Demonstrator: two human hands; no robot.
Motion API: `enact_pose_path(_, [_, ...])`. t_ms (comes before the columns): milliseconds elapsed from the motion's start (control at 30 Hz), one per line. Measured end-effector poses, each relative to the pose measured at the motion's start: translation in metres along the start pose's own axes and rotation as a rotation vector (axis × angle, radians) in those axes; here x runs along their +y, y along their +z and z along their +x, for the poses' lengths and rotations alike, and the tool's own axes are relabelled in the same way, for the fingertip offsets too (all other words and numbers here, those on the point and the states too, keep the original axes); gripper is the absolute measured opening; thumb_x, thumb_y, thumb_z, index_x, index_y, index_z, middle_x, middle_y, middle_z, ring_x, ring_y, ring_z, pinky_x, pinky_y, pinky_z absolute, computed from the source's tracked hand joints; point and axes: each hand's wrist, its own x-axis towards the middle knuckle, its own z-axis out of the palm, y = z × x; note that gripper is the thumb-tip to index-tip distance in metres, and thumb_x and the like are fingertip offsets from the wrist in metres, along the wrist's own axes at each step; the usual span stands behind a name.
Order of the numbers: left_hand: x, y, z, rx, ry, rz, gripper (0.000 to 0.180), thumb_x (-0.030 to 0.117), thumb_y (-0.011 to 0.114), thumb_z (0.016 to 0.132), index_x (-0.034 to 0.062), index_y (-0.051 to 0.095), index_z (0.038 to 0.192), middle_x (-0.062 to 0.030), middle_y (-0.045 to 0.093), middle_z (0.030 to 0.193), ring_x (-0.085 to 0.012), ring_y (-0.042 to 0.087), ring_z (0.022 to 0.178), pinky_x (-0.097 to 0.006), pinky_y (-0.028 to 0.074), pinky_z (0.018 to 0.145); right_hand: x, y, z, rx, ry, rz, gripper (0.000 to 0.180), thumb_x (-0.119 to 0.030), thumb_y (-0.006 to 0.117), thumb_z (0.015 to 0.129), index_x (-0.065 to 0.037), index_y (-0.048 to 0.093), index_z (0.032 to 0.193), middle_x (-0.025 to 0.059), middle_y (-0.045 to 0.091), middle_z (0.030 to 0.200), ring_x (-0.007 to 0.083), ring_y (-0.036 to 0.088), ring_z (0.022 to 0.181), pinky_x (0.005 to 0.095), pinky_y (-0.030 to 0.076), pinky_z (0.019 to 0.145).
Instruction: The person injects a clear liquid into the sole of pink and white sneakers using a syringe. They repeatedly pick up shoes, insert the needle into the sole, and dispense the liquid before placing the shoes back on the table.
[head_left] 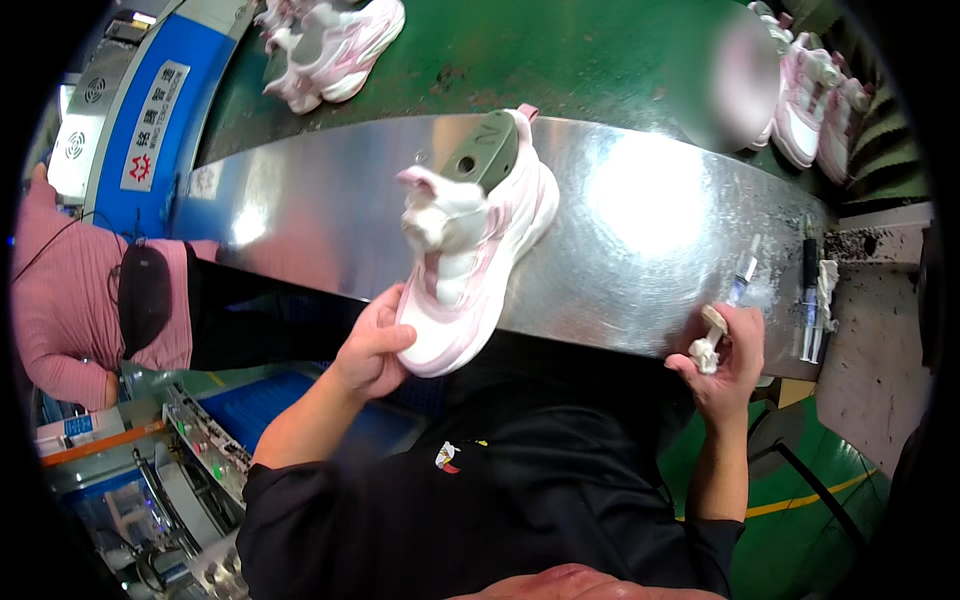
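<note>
My left hand (374,345) is closed on the toe of a white and pink sneaker (470,307), thumb on top. The sneaker tilts over the metal bench, heel pointing away from me. A dark green shoe last (482,155) fills its opening, and the tongue is folded forward. Near the bench's front edge on the right, my right hand (735,365) pinches a small white lumpy piece (706,352) between thumb and fingers. What that piece is made of cannot be made out. Just beyond this hand lies a slim clear pen-like tool (745,270).
The shiny metal bench (330,200) borders a green surface (560,60). More sneakers stand at far left (340,50) and far right (800,100). A dark-handled tool (810,268) lies at the bench's right end. At left are a blue machine (190,80) and a person in pink (80,290).
</note>
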Motion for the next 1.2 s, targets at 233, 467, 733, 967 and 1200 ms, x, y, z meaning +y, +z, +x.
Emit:
enact_pose_path(233, [0.056,0.076,0.186,-0.105,0.12,0.345,0.046,0.011,0.059,0.085,-0.0053,0.041,0.124,-0.0162,0.055,0.118,-0.0229,0.058,0.105,-0.038,0.048,0.093,0.009,0.004,0.008,0.05,-0.056,-0.124,0.061,-0.04,0.082,0.059,-0.006,0.06,0.105,0.0069,0.052,0.086,0.0252,0.044,0.075,0.0357,0.038,0.067])
enact_pose_path(467, [0.054,0.155,0.311,-0.108,0.038,0.705,0.05,0.037,0.047,0.095,-0.0079,0.052,0.116,-0.0152,0.064,0.096,-0.0203,0.065,0.078,-0.032,0.054,0.071,0.005,0.009,0.012,0.036,-0.051,-0.2,0.061,-0.037,0.084,0.056,-0.007,0.06,0.104,0.008,0.051,0.086,0.0257,0.045,0.076,0.0357,0.039,0.065])
enact_pose_path(733, [0.11,0.03,0.257,0.228,0.523,0.729,0.037,0.026,0.06,0.089,-0.0032,0.051,0.109,-0.0114,0.06,0.085,-0.0178,0.063,0.071,-0.029,0.051,0.065,0.004,0.012,0.007,-0.006,0.003,-0.154,0.062,-0.041,0.082,0.061,-0.005,0.055,0.104,0.0084,0.054,0.082,0.0264,0.046,0.073,0.0374,0.037,0.064])
enact_pose_path(967, [0.202,-0.137,0.222,0.377,0.866,0.592,0.049,0.002,0.068,0.08,-0.0002,0.042,0.122,-0.0099,0.058,0.115,-0.0167,0.056,0.105,-0.031,0.047,0.086,0.006,0.014,0.01,-0.037,-0.028,-0.127,0.066,-0.049,0.077,0.064,-0.006,0.053,0.108,0.0066,0.056,0.082,0.0261,0.044,0.072,0.0377,0.037,0.065])
enact_pose_path(1200, [0.203,-0.101,0.264,0.494,0.837,0.739,0.09,0.002,0.077,0.067,0.0114,0.026,0.14,-0.013,0.052,0.124,-0.0217,0.055,0.109,-0.033,0.047,0.091,0.002,0.016,0.01,-0.04,-0.038,-0.182,0.068,-0.049,0.076,0.066,-0.006,0.052,0.112,0.0056,0.056,0.081,0.0257,0.044,0.072,0.0378,0.036,0.068])
